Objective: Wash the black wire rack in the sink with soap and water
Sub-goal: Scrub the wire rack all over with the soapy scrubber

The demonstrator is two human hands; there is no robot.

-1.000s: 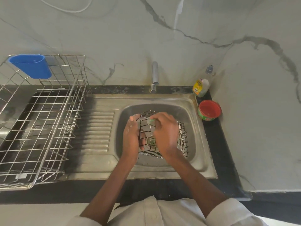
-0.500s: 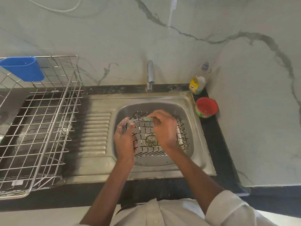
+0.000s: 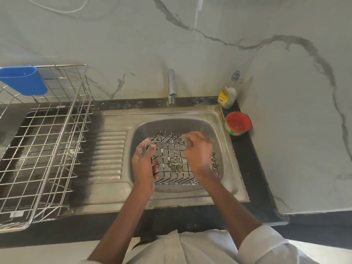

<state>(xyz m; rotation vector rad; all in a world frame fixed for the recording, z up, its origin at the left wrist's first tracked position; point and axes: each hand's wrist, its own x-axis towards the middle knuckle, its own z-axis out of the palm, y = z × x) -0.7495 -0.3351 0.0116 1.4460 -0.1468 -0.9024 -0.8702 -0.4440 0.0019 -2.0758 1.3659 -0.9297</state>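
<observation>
Left hand (image 3: 142, 164) grips black wire rack (image 3: 171, 159); blurred right hand (image 3: 198, 151) pinches green scrubber (image 3: 184, 139).

My left hand (image 3: 143, 164) grips the left edge of the black wire rack (image 3: 171, 159), which sits in the steel sink (image 3: 226, 168) over the drain. My right hand (image 3: 198, 151) is curled on the rack's top, pinching a small green scrubber (image 3: 184, 139); it looks blurred. Suds cling to my left fingers. The tap (image 3: 171, 86) rises behind the basin. A dish-soap bottle (image 3: 227, 92) and red tub (image 3: 237, 123) stand on the black table (image 3: 253, 168) at the right. A steel drying basket (image 3: 43, 141) with a blue holder (image 3: 23, 80) sits left.
</observation>
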